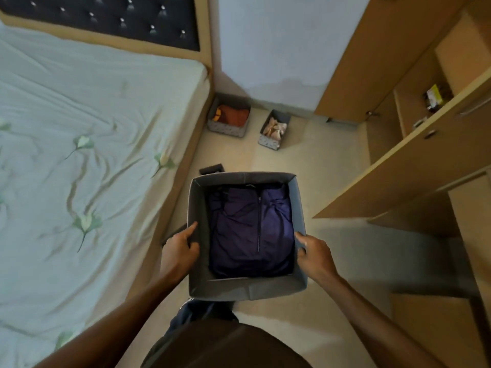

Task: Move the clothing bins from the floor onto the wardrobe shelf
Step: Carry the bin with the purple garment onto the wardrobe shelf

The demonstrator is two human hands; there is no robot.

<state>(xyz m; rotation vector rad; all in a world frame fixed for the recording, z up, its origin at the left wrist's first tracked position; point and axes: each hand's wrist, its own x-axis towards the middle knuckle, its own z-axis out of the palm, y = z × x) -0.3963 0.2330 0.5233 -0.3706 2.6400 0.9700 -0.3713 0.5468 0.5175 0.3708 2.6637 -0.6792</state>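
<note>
A square grey fabric bin [247, 286] holding a folded dark purple zip-front garment [251, 229] is carried at waist height in front of the person, above the pale tiled floor [313, 181] between the bed and the wardrobe. The left hand [180, 251] is closed on the bin's left wall, thumb hooked over the rim, and the right hand [313, 252] is closed on the right wall in the same way. This bin looks lifted but not yet shelved, so I judge the task barely begun: two smaller grey patterned bins remain on the floor at the far wall, one with orange clothes [229, 116] at the bed's corner, one with pale cloth [274, 129] just beside it. The open tan wooden wardrobe [414, 160] stands at the right, its shelves mostly bare. A bed with a floral white sheet [79, 155] fills the left side.
</note>
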